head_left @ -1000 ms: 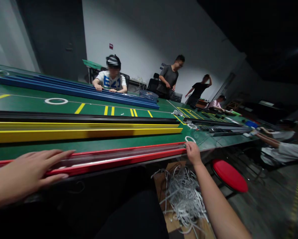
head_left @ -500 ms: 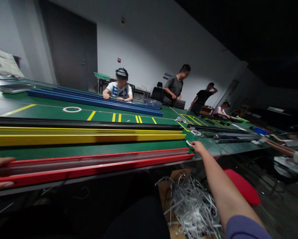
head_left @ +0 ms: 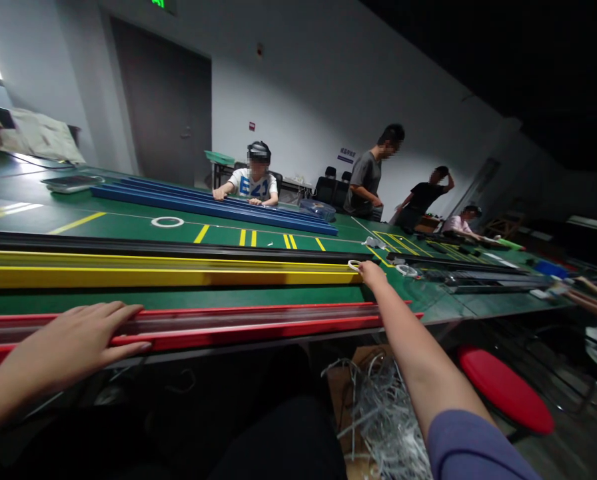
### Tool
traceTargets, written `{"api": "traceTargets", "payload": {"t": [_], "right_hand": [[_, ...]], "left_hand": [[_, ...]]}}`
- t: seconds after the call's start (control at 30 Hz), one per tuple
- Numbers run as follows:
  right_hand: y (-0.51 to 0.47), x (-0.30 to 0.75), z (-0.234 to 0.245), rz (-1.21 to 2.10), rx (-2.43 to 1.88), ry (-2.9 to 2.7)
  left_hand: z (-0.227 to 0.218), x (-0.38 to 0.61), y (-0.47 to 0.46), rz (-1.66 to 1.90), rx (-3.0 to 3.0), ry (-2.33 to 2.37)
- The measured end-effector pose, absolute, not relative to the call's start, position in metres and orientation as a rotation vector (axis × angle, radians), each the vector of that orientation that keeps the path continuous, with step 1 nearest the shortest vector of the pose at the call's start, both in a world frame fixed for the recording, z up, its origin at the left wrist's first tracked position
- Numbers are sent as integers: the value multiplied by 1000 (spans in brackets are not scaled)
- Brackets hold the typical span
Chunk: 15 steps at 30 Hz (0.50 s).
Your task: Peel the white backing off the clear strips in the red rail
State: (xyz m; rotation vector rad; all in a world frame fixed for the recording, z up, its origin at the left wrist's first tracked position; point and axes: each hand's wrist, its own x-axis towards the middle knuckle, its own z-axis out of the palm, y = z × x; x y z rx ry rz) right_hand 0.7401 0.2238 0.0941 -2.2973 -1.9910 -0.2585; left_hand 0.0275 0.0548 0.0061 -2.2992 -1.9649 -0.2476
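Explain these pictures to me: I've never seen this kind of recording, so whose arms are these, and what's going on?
There's no machine here. One camera worn on a person's head looks forward and down, so the bare arms at the bottom are that person's own. The left hand lies flat on a long red rail on a green table. The right hand holds a small white ring at the end of a yellow rail. Below the table edge lie tangled white strips.
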Motion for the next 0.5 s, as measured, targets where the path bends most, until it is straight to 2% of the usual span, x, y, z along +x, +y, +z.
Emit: {"api": "traceTargets", "payload": {"t": [0.3,0.5], "right_hand": [[168,682,98,-409,-2085,-2001],[98,598,66,-275,-1664,-2410]], "left_hand": [[17,36,46,-249,-2368,-1923],[10,29,50,-235,-2345,-1932]]}}
